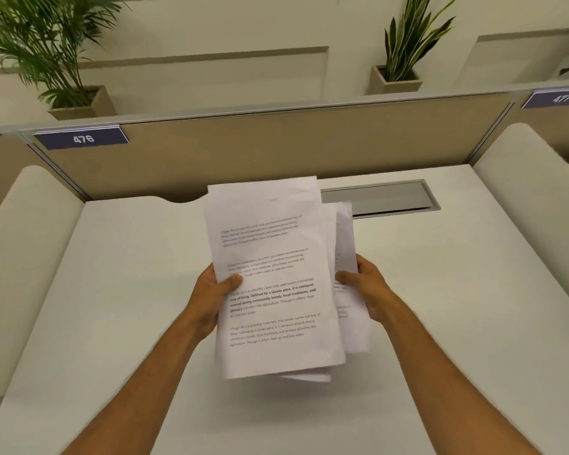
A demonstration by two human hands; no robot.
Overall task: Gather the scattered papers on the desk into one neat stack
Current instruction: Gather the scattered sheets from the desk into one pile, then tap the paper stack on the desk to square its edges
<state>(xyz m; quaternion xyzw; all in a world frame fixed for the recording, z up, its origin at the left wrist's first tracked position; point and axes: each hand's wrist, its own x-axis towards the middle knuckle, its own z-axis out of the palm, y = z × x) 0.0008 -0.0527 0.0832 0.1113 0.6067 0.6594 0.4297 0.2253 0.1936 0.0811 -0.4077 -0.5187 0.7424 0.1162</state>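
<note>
A bundle of white printed papers (273, 277) is held upright above the white desk (128, 290), its lower edge lifted off the surface. My left hand (211, 290) grips the bundle's left edge, thumb on the front sheet. My right hand (368, 287) grips the right edge, where several sheets stick out unevenly behind the front page. The sheets are not squared: the back ones are offset to the right and at the bottom.
A grey cable tray cover (381, 198) is set into the desk behind the papers. A beige partition (276, 146) with the labels 476 (83, 138) and 477 (562, 98) closes the back. Rounded white dividers (30, 224) flank both sides. Potted plants (404, 44) stand beyond.
</note>
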